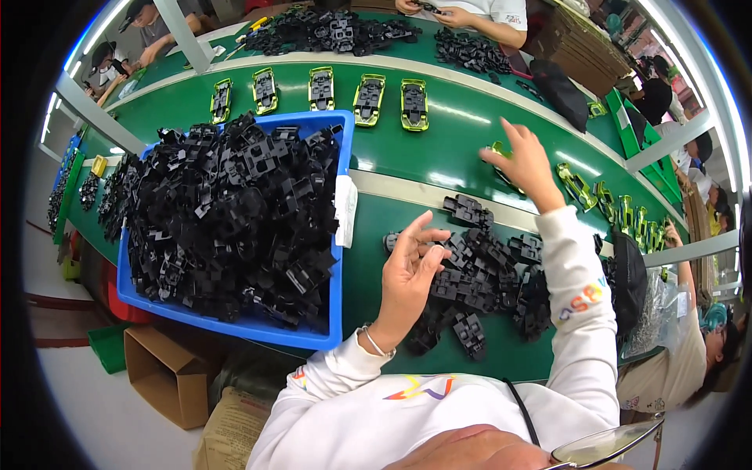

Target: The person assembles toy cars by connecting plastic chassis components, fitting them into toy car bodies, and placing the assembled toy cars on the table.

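My right hand (530, 167) reaches over the green bench with its fingers spread. Just under its thumb a yellow-green toy car shell (504, 178) shows in part. Whether the thumb touches the shell I cannot tell. Nearer to me, my left hand (407, 274) hovers at the left edge of a pile of black plastic car chassis (478, 270). Its fingers are loosely bent and apart, and nothing shows in them. Farther off, several yellow-green car shells with black chassis in them (369, 100) stand in a row.
A blue bin (342, 298) heaped with black chassis (235, 211) takes up the left. More yellow-green shells (576, 188) lie on the right, near a black bag (629, 270). Co-workers sit across and along the bench. A cardboard box (168, 376) stands on the floor at left.
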### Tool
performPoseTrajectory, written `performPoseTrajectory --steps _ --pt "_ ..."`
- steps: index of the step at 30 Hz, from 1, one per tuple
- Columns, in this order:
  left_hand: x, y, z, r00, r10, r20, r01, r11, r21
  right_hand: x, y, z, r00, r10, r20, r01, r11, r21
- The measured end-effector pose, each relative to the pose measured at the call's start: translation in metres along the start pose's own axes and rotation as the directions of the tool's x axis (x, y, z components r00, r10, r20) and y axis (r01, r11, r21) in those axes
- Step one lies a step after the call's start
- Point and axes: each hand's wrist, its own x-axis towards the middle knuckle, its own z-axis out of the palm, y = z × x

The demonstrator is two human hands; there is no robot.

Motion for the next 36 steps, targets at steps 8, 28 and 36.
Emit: performPoseTrajectory --steps 8,28,36 --pt "-0.006 -0.004 0.013 0.999 0.033 0.01 -0.034 0.999 0.026 -0.071 0.084 0.016 0.995 0.075 0.064 -0.083 0.985 0.151" --pt "-0.038 0.015 0.01 0.991 -0.126 0.05 0.133 0.818 -0.559 -0.127 -0.033 -0.035 0.983 -0.082 0.163 -0.074 0.638 0.767" --pt "-0.045 0.018 -0.01 0.967 -0.253 -0.038 0.171 0.749 -0.641 -0.09 -0.025 -0.001 0.925 -0.168 0.341 0.054 0.946 0.32"
